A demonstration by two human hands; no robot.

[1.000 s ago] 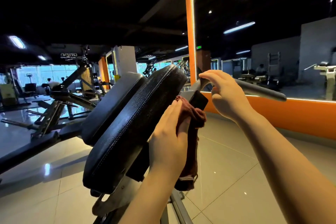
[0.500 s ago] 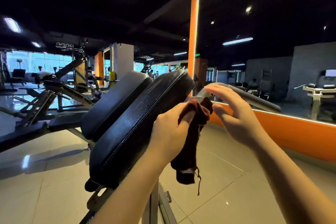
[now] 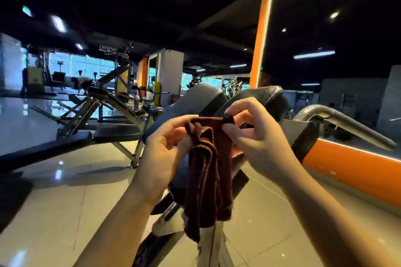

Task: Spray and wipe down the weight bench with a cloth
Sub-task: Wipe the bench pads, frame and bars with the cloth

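A dark red-brown cloth [image 3: 208, 171] hangs in folds in front of me, held up at its top edge by both hands. My left hand [image 3: 167, 147] grips its left top corner with curled fingers. My right hand [image 3: 253, 136] pinches the right top corner between thumb and forefinger. Behind the cloth stands the weight bench with two black padded cushions [image 3: 264, 97] tilted upward, mostly hidden by my hands. Its metal frame [image 3: 212, 243] shows below the cloth. No spray bottle is in view.
A grey metal handle bar [image 3: 347, 123] juts out to the right of the pads. An orange-framed mirror wall [image 3: 358, 162] runs along the right. A flat black bench [image 3: 86, 138] and other gym machines [image 3: 112, 97] stand at left on the glossy tiled floor [image 3: 65, 191].
My right hand left the handle bar and came over to the cloth. Both hands have lifted the cloth off the pad and now hold it up between them.
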